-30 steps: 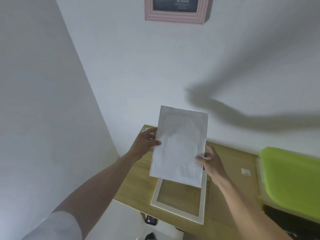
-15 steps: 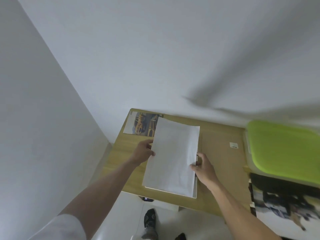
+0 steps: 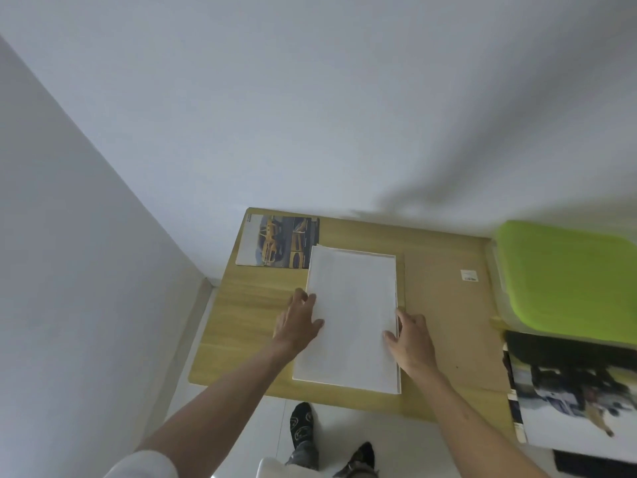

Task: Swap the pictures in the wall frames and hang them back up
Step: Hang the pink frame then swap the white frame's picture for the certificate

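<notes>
A wooden table stands against white walls. At the right edge sits a green-lidded box. At the bottom, 2 patterned socks rest on white floor.

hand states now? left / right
Left hand: open, fingers flat on the white paper sheet's left edge.
Right hand: open, fingertips pressing its right edge.

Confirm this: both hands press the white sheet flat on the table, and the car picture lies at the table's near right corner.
Wrong in one respect. The head view shows the car picture at the table's far left corner. The rest holds: left hand and right hand press the white sheet flat.
</notes>
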A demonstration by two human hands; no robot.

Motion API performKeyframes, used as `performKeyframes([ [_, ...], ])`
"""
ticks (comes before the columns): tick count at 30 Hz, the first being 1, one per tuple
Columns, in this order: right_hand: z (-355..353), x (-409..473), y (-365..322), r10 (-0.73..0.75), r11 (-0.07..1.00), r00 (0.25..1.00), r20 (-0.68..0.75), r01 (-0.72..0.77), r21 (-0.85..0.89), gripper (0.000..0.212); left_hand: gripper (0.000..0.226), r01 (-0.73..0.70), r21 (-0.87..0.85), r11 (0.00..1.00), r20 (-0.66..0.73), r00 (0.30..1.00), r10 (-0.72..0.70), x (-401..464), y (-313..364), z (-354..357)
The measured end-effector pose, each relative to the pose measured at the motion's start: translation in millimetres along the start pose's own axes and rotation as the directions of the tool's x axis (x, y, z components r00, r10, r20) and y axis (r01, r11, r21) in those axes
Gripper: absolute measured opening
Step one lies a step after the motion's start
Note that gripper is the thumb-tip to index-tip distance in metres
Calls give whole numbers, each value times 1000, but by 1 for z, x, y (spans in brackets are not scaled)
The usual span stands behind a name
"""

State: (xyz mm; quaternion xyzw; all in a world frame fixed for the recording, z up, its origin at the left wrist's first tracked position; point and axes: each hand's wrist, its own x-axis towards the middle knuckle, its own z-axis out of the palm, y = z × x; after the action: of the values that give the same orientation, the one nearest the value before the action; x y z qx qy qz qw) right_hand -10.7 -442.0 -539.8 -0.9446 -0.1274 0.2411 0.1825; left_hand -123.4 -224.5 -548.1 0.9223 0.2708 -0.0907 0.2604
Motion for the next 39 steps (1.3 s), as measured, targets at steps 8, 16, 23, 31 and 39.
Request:
performKeyframes([
  [8,9,-3,1,-16,999,1000,-9,16,-48,55,62,-103,78,992,35,994,101,10,-26,7],
  [16,14,5,-6,7,999,1000,-16,-8,-48,52,32,-186,38,982,-36,982,187,22,-32,7],
  [23,17,7,-6,18,1000,999,-28,-19,-25,54,25,-182,-12,983,-28,983,182,31,-37,7],
  [31,15,10,-7,11,999,1000,-14,-12,-37,55,22,-190,-36,981,-40,981,189,34,-39,8],
  [39,8,9,1,-9,1000,998,-58,9,-1,55,32,-107,-2,994,-173,979,105,27,-21,5],
])
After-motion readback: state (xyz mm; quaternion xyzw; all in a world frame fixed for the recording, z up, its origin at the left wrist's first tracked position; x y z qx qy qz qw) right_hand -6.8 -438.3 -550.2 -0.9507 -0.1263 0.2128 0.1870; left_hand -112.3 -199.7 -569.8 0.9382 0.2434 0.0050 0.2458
